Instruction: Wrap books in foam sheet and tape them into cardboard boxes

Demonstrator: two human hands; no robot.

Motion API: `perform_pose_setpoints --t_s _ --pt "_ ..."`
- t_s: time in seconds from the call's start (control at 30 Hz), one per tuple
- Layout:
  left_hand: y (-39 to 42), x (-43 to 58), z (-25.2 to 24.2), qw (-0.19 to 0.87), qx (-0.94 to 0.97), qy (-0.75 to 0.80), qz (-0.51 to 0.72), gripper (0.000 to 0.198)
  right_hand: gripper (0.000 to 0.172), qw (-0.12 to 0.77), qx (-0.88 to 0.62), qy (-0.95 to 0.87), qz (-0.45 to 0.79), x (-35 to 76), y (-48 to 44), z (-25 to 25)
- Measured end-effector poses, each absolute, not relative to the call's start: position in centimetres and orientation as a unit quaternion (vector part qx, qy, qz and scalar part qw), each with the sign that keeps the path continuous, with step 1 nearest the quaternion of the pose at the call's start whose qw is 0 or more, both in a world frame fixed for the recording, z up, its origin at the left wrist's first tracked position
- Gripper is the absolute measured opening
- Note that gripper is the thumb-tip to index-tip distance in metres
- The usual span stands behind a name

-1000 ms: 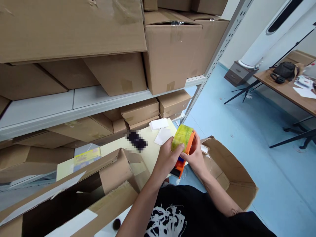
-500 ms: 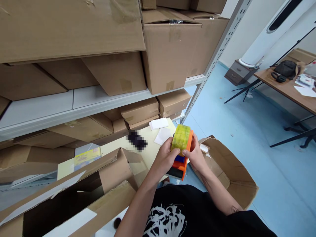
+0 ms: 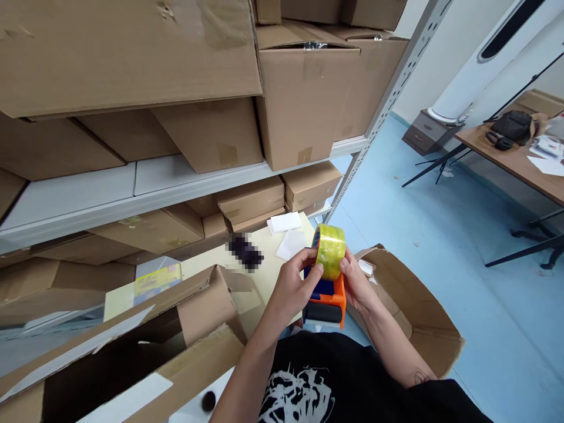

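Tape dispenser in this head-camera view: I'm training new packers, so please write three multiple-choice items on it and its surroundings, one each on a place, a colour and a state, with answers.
1. Where does the open cardboard box lie?
A. On the top shelf
B. On the wooden desk
C. On the blue floor, right of the right hand

2. What colour is the body of the tape dispenser?
A. Orange
B. Green
C. White

3. How is the tape roll held?
A. Resting on the top shelf, untouched
B. In both the left hand and the right hand
C. In the right hand alone

Answers:
1. C: the box sits open on the floor beside that hand.
2. A: the orange frame shows below the roll.
3. B: fingers of both hands touch the roll.
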State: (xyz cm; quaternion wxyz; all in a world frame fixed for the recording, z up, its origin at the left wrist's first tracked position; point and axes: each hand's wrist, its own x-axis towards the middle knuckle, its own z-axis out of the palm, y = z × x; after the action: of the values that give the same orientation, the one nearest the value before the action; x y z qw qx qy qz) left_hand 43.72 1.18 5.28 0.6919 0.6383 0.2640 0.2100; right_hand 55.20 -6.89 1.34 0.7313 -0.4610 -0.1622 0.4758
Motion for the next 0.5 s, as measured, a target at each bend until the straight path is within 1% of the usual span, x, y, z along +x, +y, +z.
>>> perform_pose_setpoints --t_s 0.3,0.5 --pt "1.37 43.88 5.53 0.687 0.636 0.277 0.215 0.020 0.071 0.729 -0.470 -0.165 0.469 55.25 -6.81 1.50" --pt "1.55 43.75 6.00 0.663 0.662 0.283 0.207 0.026 0.076 0.726 -0.494 -0.172 0.446 55.00 -7.05 1.60"
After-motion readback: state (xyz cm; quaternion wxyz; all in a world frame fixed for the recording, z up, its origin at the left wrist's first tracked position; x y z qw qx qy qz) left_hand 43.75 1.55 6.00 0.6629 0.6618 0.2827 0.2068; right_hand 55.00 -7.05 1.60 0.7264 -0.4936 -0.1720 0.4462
